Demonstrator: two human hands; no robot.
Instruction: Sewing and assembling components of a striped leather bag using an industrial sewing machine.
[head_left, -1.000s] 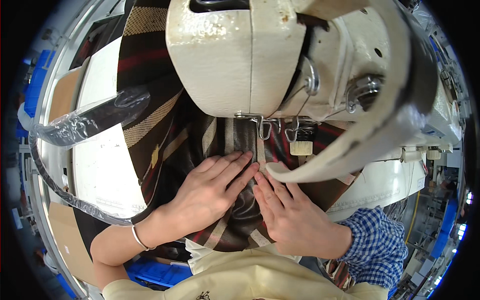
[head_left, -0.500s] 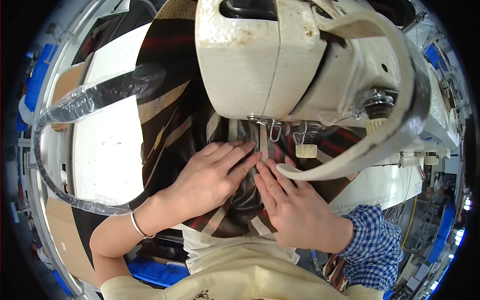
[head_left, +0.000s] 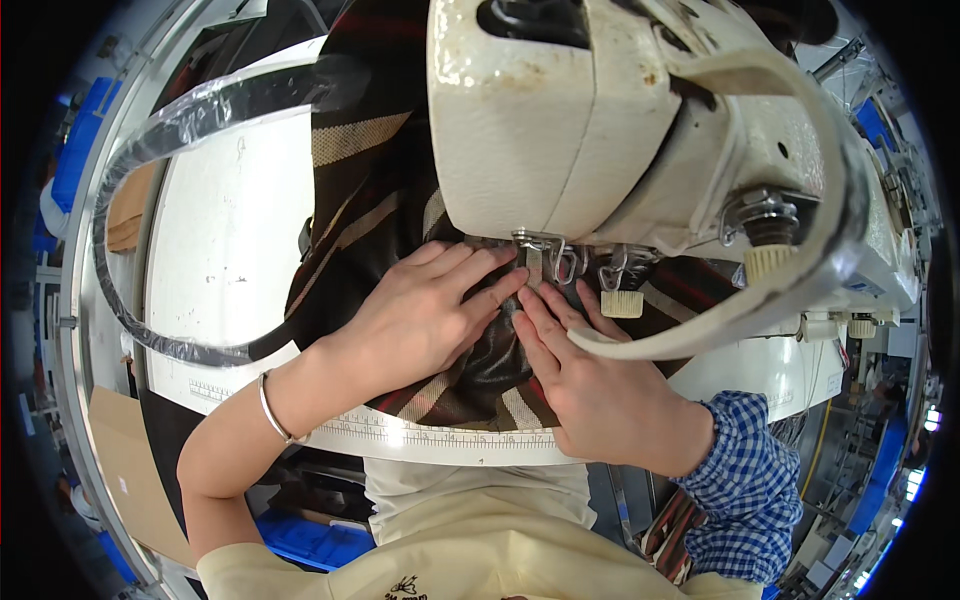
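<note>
While both hands press flat, striped woven fabric (head_left: 380, 200) lies smooth.

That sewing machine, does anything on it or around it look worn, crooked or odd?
The sewing machine has brown stains and chipped paint on its cream head. Otherwise nothing stands out: both hands lie flat on the striped fabric by the needle.
</note>
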